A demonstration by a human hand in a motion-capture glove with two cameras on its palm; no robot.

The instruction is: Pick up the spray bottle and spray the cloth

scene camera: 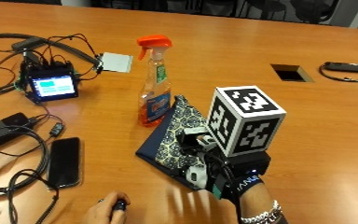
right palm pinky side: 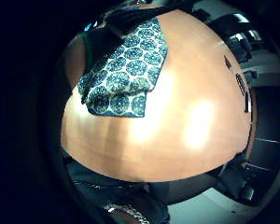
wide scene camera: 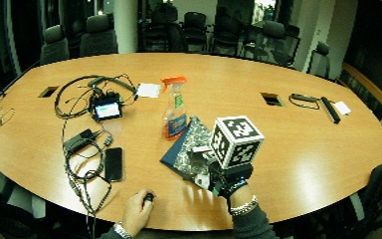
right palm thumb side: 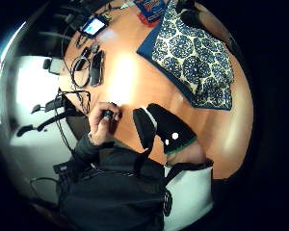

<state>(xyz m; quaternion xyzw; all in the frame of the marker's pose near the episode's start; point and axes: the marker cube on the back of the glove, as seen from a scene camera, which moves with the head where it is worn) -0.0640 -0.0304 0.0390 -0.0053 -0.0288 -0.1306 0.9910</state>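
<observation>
A spray bottle (scene camera: pixel 154 93) of orange liquid with an orange trigger head stands upright on the wooden table (scene camera: pixel 303 121), touching the far edge of the cloth. The folded cloth (scene camera: pixel 174 128), blue with a pale round pattern, lies flat just in front of it. My gloved right hand (scene camera: pixel 238 179) hovers over the cloth's near corner, apart from the bottle, and holds nothing. The little finger side palm view looks down on the cloth (right palm pinky side: pixel 126 70) and bare table. In the thumb side palm view the cloth (right palm thumb side: pixel 192 53) lies beyond my black thumb (right palm thumb side: pixel 169 129).
Left of the bottle are a small screen device (scene camera: pixel 51 86), tangled cables (scene camera: pixel 17 140), a black phone (scene camera: pixel 64 161) and a white card (scene camera: pixel 117 61). A bare left hand (scene camera: pixel 107 211) holds a small black object at the near edge. A rectangular cutout (scene camera: pixel 291 72) lies far right.
</observation>
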